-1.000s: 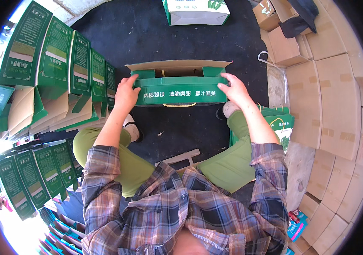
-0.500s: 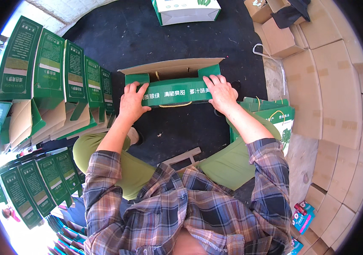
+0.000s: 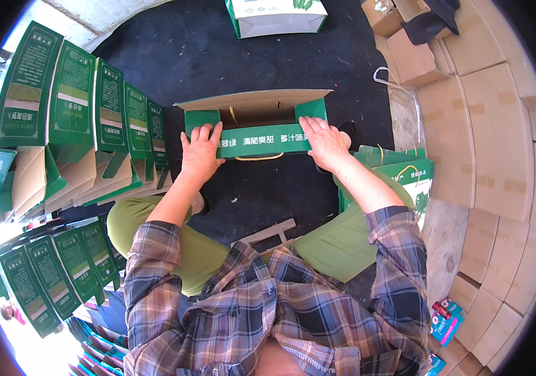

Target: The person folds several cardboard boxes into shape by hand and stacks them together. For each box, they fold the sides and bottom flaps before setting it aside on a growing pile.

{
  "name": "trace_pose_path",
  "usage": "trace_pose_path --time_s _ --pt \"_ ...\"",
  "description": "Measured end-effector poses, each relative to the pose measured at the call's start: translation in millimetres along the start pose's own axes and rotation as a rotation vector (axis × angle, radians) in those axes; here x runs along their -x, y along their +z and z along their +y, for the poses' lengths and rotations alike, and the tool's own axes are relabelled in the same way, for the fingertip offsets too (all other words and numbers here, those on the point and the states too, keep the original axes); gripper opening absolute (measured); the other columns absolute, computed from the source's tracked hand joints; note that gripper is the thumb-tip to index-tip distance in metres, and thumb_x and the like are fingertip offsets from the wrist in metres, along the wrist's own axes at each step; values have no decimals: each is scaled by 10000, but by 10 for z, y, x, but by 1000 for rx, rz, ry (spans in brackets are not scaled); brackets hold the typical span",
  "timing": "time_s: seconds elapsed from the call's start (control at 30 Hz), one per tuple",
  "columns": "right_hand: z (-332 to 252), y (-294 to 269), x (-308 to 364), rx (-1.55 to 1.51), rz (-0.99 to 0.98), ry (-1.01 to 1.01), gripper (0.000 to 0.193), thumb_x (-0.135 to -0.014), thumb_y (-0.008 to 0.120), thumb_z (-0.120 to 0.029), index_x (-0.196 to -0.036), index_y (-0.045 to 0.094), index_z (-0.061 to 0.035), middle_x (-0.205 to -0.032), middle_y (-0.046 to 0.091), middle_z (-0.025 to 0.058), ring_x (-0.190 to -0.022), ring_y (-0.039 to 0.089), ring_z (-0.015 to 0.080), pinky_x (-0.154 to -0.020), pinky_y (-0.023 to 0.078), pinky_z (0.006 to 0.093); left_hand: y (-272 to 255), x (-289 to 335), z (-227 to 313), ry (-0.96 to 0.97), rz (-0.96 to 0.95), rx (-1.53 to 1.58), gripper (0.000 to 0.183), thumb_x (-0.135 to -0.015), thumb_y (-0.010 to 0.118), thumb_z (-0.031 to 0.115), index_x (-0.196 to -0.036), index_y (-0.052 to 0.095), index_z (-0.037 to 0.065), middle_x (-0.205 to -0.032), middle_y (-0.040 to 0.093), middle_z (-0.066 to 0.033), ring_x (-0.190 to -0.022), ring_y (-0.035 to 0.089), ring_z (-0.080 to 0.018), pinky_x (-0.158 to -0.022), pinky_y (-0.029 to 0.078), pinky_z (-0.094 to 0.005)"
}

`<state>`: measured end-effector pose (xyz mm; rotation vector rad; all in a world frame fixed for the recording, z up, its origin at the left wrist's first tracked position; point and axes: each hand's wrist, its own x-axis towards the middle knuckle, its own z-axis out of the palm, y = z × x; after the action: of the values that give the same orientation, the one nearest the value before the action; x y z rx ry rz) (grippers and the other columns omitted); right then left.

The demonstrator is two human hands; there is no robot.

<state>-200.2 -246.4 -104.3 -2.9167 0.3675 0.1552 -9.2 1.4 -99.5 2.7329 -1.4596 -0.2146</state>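
Pressing flat, both hands, left [image 3: 200, 152] and right [image 3: 324, 141], grip the green carton's [image 3: 262, 139] front flap.

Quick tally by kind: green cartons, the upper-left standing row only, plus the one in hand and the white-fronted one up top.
Green carton being folded, left hand and right hand on it: 1
Standing green cartons, upper-left row: 5
White-fronted green carton at top: 1
Total: 7
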Motion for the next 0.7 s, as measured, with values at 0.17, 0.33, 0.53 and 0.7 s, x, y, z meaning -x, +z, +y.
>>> trace_pose_path --time_s 0.17,0.33,0.53,0.7 --pt "-62 -36 -24 13 -81 75 816 -703 715 -38 -1421 330 -75 -1488 338 104 -1385 292 272 -991 398 452 -1 9 132 44 20 -65 928 -633 832 256 -1416 348 141 -1267 455 -76 -1223 421 -283 -1018 324 -601" --pt "-132 -336 -21 -44 -195 186 746 -755 728 -149 -1406 375 -62 -1481 343 128 -1384 282 304 -1091 336 438 6 -80 202 54 -10 -51 833 -663 813 238 -1373 390 134 -1273 463 -75 -1205 436 -282 -988 346 -606" --pt "-5 -720 47 -268 -99 138 582 -819 676 -233 -1337 480 -55 -1330 517 165 -1263 454 308 -1048 386 397 -61 -82 256 23 4 37 765 -679 792 276 -1327 423 107 -1218 489 -79 -1178 453 -284 -975 353 -599" --pt "319 -850 166 -452 150 173 503 -820 666 -178 -1288 533 -45 -1215 595 202 -1113 583 325 -961 450 370 -82 -210 340 134 107 297 714 -699 753 352 -1255 471 3 -1137 511 -165 -1089 487 -338 -914 409 -441"
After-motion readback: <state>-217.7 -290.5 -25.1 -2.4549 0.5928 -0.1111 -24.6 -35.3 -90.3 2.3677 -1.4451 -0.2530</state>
